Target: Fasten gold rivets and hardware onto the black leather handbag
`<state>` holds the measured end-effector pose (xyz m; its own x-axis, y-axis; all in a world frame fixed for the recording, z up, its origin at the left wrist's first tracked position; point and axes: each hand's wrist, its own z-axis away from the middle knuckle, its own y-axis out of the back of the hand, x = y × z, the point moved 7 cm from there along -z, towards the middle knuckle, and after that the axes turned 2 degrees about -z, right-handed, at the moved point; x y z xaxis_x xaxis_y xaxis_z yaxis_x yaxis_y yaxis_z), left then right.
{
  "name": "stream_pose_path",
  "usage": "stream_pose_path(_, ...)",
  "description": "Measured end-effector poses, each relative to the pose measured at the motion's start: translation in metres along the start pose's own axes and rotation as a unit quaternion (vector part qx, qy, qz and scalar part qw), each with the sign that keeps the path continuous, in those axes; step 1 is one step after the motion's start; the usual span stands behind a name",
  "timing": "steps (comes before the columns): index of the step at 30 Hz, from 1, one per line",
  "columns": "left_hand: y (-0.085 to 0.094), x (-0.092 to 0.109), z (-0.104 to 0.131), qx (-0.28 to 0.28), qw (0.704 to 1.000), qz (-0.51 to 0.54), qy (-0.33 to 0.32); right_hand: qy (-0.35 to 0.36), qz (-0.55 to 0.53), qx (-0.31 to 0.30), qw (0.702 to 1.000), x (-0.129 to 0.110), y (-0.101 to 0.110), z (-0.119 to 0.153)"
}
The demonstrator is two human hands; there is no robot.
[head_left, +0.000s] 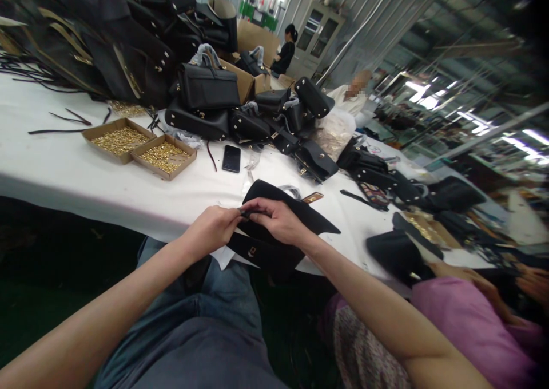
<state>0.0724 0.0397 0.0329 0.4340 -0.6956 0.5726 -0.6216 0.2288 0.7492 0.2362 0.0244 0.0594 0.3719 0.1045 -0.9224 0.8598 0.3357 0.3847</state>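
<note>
A black handbag (266, 254) lies at the table's front edge with its flap (306, 213) raised and a gold-coloured clasp (252, 251) on its front. At the bag's left end, my left hand (219, 224) is closed, pinching a dark leather strap (245, 213). My right hand (278, 220) reaches across the bag from the right, thumb and fingers closed on the same strap. Where the strap joins the bag is hidden by my fingers. Behind the flap lie a clear-wrapped handle (291, 191) and a brown-and-gold piece (313, 197).
Two cardboard trays (118, 141) of small gold fittings sit left, near a phone (231, 158). Many black handbags (210, 87) are piled along the table's back. At right a co-worker in a pink sleeve (463, 320) sits close, by another dark bag (397, 254).
</note>
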Motion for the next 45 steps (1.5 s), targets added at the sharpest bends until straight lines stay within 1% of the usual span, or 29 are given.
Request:
stream_pose_path(3,0.001,0.0,0.0,0.003,1.0,0.023,0.005,0.003,0.001,0.004,1.0,0.0,-0.001,0.001)
stream_pose_path(9,0.0,-0.001,0.001,0.009,0.998,0.056,0.013,0.035,0.059,0.064,0.996,-0.006,-0.005,0.005)
stream_pose_path(12,-0.001,-0.003,0.002,0.013,0.998,0.06,0.023,0.026,0.087,0.095,0.991,-0.006,-0.006,0.008)
stream_pose_path(16,-0.002,-0.007,0.002,0.02,0.998,0.052,0.034,0.025,0.093,0.146,0.985,-0.006,-0.006,0.013)
stream_pose_path(19,-0.003,-0.008,0.002,0.022,0.998,0.052,0.033,0.002,0.103,0.168,0.98,-0.002,-0.008,0.015)
stream_pose_path(22,-0.003,-0.008,0.002,0.026,0.997,0.06,0.032,-0.021,0.087,0.174,0.981,0.0,-0.009,0.013)
stream_pose_path(26,0.0,-0.008,0.003,0.028,0.995,0.09,0.038,-0.035,0.065,0.162,0.984,0.001,-0.011,0.01)
stream_pose_path(34,-0.001,-0.014,0.007,0.024,0.982,0.165,0.085,0.0,0.137,0.163,0.977,0.0,-0.012,0.014)
stream_pose_path(39,0.003,-0.01,0.006,0.021,0.984,0.162,0.076,0.026,0.189,0.155,0.969,-0.01,-0.014,0.016)
stream_pose_path(41,0.006,-0.012,0.006,0.008,0.983,0.169,0.077,0.031,0.206,0.15,0.966,-0.014,-0.015,0.016)
stream_pose_path(45,0.007,-0.015,0.004,-0.046,0.978,0.188,0.084,0.043,0.224,0.142,0.963,-0.019,-0.018,0.013)
